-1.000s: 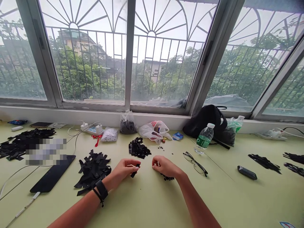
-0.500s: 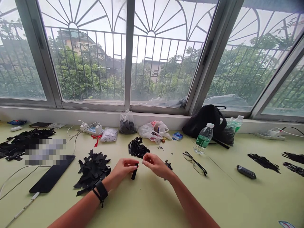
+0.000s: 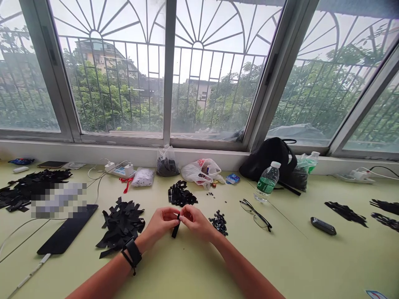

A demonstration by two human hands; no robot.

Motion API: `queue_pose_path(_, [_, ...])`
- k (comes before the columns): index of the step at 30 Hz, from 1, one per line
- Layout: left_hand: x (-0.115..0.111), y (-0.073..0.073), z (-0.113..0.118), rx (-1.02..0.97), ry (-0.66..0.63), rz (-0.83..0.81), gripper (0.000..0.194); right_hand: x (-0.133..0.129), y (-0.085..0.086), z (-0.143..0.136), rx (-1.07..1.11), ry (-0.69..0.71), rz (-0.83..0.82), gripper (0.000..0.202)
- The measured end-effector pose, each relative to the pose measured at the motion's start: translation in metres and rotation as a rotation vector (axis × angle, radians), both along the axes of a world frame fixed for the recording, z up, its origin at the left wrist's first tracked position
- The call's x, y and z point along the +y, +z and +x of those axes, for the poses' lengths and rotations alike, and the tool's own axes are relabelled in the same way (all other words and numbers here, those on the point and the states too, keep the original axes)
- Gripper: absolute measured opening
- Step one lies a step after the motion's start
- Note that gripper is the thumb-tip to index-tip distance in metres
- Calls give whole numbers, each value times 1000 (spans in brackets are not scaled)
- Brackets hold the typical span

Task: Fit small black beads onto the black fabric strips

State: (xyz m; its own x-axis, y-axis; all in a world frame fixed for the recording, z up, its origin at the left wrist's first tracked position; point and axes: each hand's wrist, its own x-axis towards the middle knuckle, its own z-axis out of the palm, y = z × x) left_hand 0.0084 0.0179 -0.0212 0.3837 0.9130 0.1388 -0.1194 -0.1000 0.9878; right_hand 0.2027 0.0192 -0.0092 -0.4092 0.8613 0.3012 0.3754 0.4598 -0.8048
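Observation:
My left hand (image 3: 162,222) pinches a short black fabric strip (image 3: 176,231), which hangs down below the fingertips. Against the strip's upper end, my right hand (image 3: 197,223) is closed in a pinch, its fingertips meeting those of the left. Whatever small thing sits between the right fingers is hidden. Beside my right wrist lies a pile of small dark round pieces (image 3: 219,223). A heap of loose black strips (image 3: 121,224) is left of my left hand, and a smaller heap of black strips with small rings (image 3: 181,194) sits just beyond both hands.
Eyeglasses (image 3: 256,215) and a water bottle (image 3: 267,182) stand to the right, with a black bag (image 3: 264,160) behind. At the left lies a dark phone-like slab (image 3: 70,232) with a white cable. Plastic bags (image 3: 201,172) line the window side.
My right hand has moved left and down to meet the strip in my left hand, uncovering the pile of round pieces. The left hand stays nearly in place.

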Motion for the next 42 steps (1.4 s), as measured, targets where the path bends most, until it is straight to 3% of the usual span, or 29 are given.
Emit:
queue_pose_path(6, [-3,4,0,20,-12,35,37,-3,4,-1,13,-3,-19,19])
queue_pose_path(21, [-10,17,0,47,61,91,28,-3,11,4,202,107,-254,38])
queue_pose_path(42, [-21,27,-1,-22,-88,77,23,-11,23,10,229,194,-392,34])
